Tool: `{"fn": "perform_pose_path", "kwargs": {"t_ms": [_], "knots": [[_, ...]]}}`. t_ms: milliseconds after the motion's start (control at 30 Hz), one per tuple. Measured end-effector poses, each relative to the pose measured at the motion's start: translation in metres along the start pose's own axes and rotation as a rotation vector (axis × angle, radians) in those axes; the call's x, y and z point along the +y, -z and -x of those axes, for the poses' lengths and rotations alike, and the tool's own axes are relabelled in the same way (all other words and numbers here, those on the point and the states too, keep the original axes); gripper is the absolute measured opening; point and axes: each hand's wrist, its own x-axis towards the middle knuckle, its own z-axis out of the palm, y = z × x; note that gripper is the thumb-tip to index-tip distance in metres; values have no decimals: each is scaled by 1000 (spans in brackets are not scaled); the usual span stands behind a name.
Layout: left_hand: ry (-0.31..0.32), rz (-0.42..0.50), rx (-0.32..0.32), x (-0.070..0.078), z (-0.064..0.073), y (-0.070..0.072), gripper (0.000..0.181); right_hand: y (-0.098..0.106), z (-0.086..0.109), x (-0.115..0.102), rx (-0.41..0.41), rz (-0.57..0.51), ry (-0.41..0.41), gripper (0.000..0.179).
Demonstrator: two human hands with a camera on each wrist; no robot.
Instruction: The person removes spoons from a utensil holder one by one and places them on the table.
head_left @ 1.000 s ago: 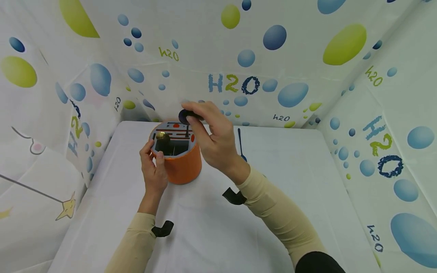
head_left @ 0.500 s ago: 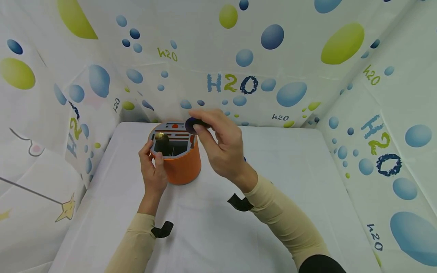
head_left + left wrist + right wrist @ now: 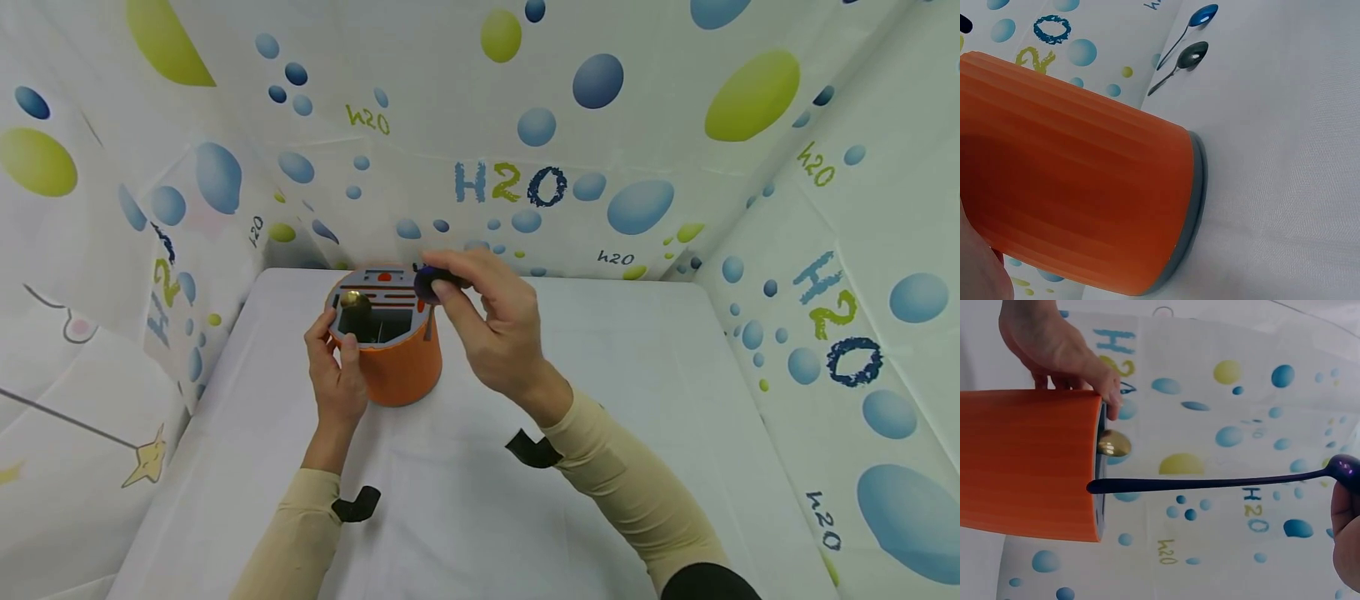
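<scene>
An orange utensil holder (image 3: pixel 397 371) with a grey slotted top stands on the table. My left hand (image 3: pixel 337 367) grips its left side, thumb at the rim. A gold spoon (image 3: pixel 356 300) sticks out of its large opening, bowl up; the right wrist view shows the same gold spoon (image 3: pixel 1114 444). My right hand (image 3: pixel 495 325) pinches a dark purple spoon (image 3: pixel 429 284) by its bowl, at the holder's right. The handle (image 3: pixel 1210 484) points down, and its tip overlaps the holder's rim in the right wrist view.
In the left wrist view, a blue spoon (image 3: pixel 1204 15) and a dark spoon (image 3: pixel 1192 55) lie on the white tablecloth (image 3: pixel 1285 156) beyond the holder. Hanging printed sheets (image 3: pixel 637 100) enclose the table at the back and sides.
My right hand has moved right and down with the purple spoon, from over the slotted top to the holder's right edge. The left hand and holder have stayed in place.
</scene>
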Motion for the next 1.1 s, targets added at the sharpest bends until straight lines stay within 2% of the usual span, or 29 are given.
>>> {"fn": "perform_pose_path", "kwargs": {"t_ms": [567,900,1100], "knots": [[-5,-2,-25,-3,-1,1,48,5,21,12,-36,-47,-139,26],[-21,5,-20,-3,-1,1,48,9,50,26,-33,-35,-358,26],[5,-2,-20,-2,0,1,48,10,63,37,-38,-79,-468,25]]}}
